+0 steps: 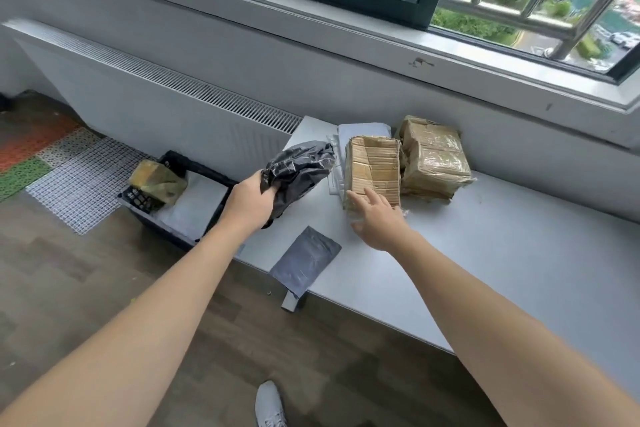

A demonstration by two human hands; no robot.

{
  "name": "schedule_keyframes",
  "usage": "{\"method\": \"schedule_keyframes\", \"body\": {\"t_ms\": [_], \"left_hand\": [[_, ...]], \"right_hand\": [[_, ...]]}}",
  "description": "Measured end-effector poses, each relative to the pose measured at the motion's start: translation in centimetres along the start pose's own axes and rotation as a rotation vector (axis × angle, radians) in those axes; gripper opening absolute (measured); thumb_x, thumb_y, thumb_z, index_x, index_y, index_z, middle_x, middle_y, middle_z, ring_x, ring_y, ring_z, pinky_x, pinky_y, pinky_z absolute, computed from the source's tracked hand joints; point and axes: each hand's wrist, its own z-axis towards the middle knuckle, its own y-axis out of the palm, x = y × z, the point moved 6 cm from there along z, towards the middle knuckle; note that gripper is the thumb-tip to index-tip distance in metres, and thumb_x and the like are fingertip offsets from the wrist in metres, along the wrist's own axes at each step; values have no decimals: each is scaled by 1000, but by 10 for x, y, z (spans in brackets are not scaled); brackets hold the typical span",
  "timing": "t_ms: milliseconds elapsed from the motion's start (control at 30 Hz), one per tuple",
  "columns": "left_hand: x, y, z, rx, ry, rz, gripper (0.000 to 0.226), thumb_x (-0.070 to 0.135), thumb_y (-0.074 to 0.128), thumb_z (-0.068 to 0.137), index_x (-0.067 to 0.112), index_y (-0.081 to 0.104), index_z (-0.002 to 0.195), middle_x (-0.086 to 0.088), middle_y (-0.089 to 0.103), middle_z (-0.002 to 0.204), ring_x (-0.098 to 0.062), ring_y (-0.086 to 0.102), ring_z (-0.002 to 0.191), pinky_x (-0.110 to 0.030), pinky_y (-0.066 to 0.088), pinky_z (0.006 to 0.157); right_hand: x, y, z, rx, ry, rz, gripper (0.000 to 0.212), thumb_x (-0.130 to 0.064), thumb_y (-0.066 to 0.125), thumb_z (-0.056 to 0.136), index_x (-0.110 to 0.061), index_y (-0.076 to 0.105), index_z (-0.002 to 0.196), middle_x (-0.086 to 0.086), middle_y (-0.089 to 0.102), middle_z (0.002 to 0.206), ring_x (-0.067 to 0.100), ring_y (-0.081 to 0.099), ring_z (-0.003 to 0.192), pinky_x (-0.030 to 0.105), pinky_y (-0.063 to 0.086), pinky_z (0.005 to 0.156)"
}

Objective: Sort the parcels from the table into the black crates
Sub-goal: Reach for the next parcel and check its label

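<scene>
**Inspector:** Begin with the largest item.

**Assistant:** A grey surface [502, 253] runs along the wall below the window. A black crate [138, 200] stands on the floor just beside the surface's left end.

**Inspector:** Contents of the crate?

**Assistant:** A white parcel [194, 208] lies flat inside. A brown taped parcel [157, 182] sits tilted at the crate's far-left corner.

**Inspector:** Parcels on the surface?

**Assistant:** Two, in tape-wrapped cardboard, side by side; whether they touch, I cannot tell. The right cardboard parcel [434, 159] sits against the wall. The left cardboard parcel [374, 166] rests on a stack of white mailers [349, 135]. A grey mailer [306, 262] lies flat at the front-left edge, one corner overhanging.

**Inspector:** The hands?

**Assistant:** The left hand [251, 203] has its fingers curled round a crumpled black bag parcel [301, 166], held above the surface's left end, between the crate and the white mailers. The right hand [379, 222] holds nothing; its fingers are straight and spread, the tips on the near end of the left cardboard parcel.

**Inspector:** Anything smaller?

**Assistant:** A white shoe [270, 404] on the wooden floor, at the lower edge of view.
</scene>
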Motion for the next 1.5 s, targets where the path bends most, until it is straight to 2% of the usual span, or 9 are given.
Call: {"method": "schedule_keyframes", "body": {"t_ms": [167,367,600,700,867,1033,1167,1367,1500], "left_hand": [[-3,19,-18,-30,70,148,34,23,49,100,22,56,134,-10,64,126,-35,57,113,-37,44,87],[-27,38,-24,-57,64,233,48,19,51,101,17,42,148,-3,50,148,-27,45,135,-38,37,107],[-46,81,-34,-172,146,311,58,18,56,99,17,34,152,-4,38,156,-24,31,145,-45,27,118],[-55,113,-45,-245,138,456,63,26,56,99,25,28,155,0,27,162,-28,19,149,-54,21,119],[-64,157,-57,-328,77,618,76,42,60,96,27,16,157,1,12,165,-30,9,151,-57,19,118],[-60,171,-64,-378,15,704,99,51,70,86,26,6,158,-3,1,166,-32,2,151,-59,19,117],[-29,168,-73,-383,65,701,111,54,73,82,27,-3,158,-2,-5,166,-30,-5,152,-59,15,118],[84,169,-83,-430,389,264,69,35,64,95,27,30,154,4,34,158,-18,26,148,-37,28,118],[144,154,-86,-390,394,22,27,20,61,97,25,64,124,2,69,115,-18,64,108,-36,53,90]], "right_hand": [[-31,9,-26,165,-154,59,61,-31,55,97,-19,32,152,7,36,154,30,38,137,45,36,111],[-64,101,-41,-195,-409,-221,83,-51,58,94,-34,8,158,-1,9,165,27,11,151,53,17,120],[-31,124,-55,-62,-220,-409,78,-61,57,89,-30,22,151,9,32,144,32,33,131,61,19,111],[4,122,-71,5,-137,-312,60,-58,61,87,-24,42,133,7,34,144,31,35,128,51,33,106],[43,127,-93,-3,-42,-259,56,-55,61,87,-24,46,130,2,50,127,27,51,112,39,42,86],[71,110,-124,209,-31,-357,27,-27,85,66,-20,68,87,-1,64,81,24,60,67,34,49,63],[84,67,-139,418,-53,-288,30,2,84,55,-15,67,74,0,63,68,26,58,57,34,49,58],[98,-19,-142,351,-142,-12,30,2,54,89,-11,64,114,10,62,98,34,58,81,40,46,68],[107,-68,-143,353,-115,246,17,-25,46,102,-24,58,114,-4,58,103,23,54,87,32,41,68]]}}
